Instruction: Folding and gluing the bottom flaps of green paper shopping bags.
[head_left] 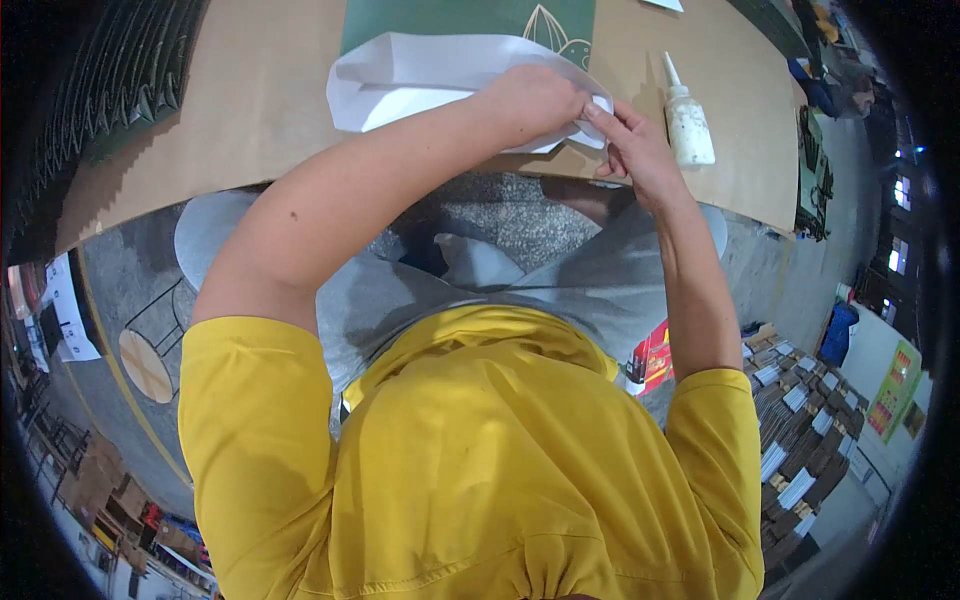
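A shallow white tray of folded paper or card (pixel 430 52) lies at the table's near edge, its long walls standing up. My left hand (pixel 535 102) reaches across it to the right-hand end, fingers bent over the white wall; its fingertips are partly hidden. At that same corner my right hand (pixel 640 150) pinches the white edge between thumb and fingers. Both hands nearly touch there. Beneath and behind the tray is a green printed board (pixel 440 18) with a gold line drawing. To the right lies a white squeeze bottle (pixel 690 130) with a long narrow nozzle.
The table (pixel 260 90) is covered in brown board. Dark green folded pieces (pixel 110 80) are stacked at the far left, and more dark pieces (pixel 815 170) hang by the right edge. A round stool (pixel 147 366) stands left; stacked cardboard (pixel 810 420) fills the floor at right.
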